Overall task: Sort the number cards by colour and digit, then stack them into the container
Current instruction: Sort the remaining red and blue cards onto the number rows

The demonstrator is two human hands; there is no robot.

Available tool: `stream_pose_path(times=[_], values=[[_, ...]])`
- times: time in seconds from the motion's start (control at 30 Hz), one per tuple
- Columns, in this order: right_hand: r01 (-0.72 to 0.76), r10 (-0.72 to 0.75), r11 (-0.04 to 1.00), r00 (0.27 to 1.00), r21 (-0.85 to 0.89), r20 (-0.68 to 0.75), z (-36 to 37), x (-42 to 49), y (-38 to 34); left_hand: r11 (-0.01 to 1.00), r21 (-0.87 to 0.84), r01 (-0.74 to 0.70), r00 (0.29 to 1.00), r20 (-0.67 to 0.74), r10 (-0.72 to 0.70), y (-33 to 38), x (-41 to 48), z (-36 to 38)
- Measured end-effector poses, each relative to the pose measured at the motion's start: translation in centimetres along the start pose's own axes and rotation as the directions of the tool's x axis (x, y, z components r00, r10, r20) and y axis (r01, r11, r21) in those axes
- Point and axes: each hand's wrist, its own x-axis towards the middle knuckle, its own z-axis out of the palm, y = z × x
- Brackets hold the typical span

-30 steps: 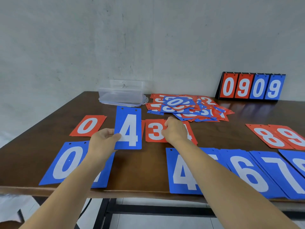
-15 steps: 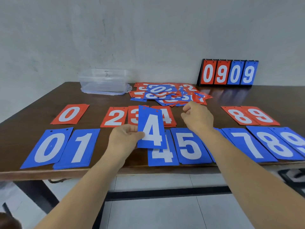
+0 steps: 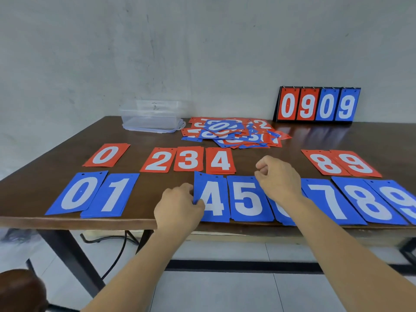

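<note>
My left hand (image 3: pixel 177 208) pinches the left edge of a blue 4 card (image 3: pixel 212 199), which lies on the blue 4 pile in the near row. That row also holds blue 0 (image 3: pixel 77 194), 1 (image 3: pixel 112 195), 5 (image 3: pixel 247 200), 7 (image 3: pixel 333 200), 8 (image 3: pixel 369 202) and 9 (image 3: pixel 398 199). My right hand (image 3: pixel 278 179) hovers loosely curled over a blue 6 card (image 3: pixel 281 216), holding nothing. Behind lie red 0 (image 3: pixel 107 155), 2 (image 3: pixel 159 161), 3 (image 3: pixel 189 159), 4 (image 3: pixel 220 161), 8 (image 3: pixel 325 163) and 9 (image 3: pixel 358 164). A mixed unsorted heap (image 3: pixel 231 132) sits at the back, beside the clear plastic container (image 3: pixel 153 119).
A flip scoreboard (image 3: pixel 317 104) reading 0909 stands at the back right against the wall. The dark wooden table's (image 3: pixel 270 152) front edge runs just under the blue row. A dark rounded object (image 3: pixel 20 289) shows at the bottom left, and a cable hangs under the table.
My left hand has carried the blue 4 card from mid-air down onto the blue 4 pile. My right hand has moved back from the heap toward the near row.
</note>
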Motion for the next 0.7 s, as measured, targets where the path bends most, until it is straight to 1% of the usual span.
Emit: stream_pose_path(times=[0.07,0.13,0.2,0.3,0.4,0.47,0.6,0.7], values=[[0.024,-0.024,1.0,1.0,0.013,0.006,0.0,-0.3,0.3,0.998,0.055,-0.004,1.0,-0.027,0.005,0.0,-0.3,0.1],[0.043,-0.043,0.999,0.999,0.027,0.004,0.0,-0.6,0.4,0.999,0.046,-0.01,0.999,-0.038,0.012,0.0,-0.3,0.1],[0.056,-0.056,0.998,0.998,0.037,0.003,-0.2,-0.7,0.5,0.998,0.013,-0.067,0.997,-0.037,0.067,0.1,-0.4,0.3],[0.071,-0.072,0.996,0.997,0.048,0.004,-0.4,-1.1,0.4,0.984,-0.04,-0.173,0.984,0.047,0.175,0.2,-0.7,0.5],[0.086,-0.087,0.995,0.996,0.058,0.008,-0.6,-1.5,0.4,0.977,0.016,-0.213,0.971,0.115,0.21,0.1,-1.0,0.8],[0.096,-0.096,0.993,0.995,0.066,0.008,-0.7,-1.7,0.3,0.975,0.021,-0.221,0.97,0.108,0.217,0.1,-1.1,1.1],[0.128,-0.129,0.989,0.992,0.069,0.016,-0.7,-2.0,0.1,0.976,-0.023,-0.218,0.971,0.094,0.219,0.3,-1.2,1.3],[0.153,-0.154,0.986,0.988,0.073,0.007,-0.9,-1.9,0.1,0.976,-0.098,-0.194,0.978,0.061,0.201,0.3,-1.1,1.3]])
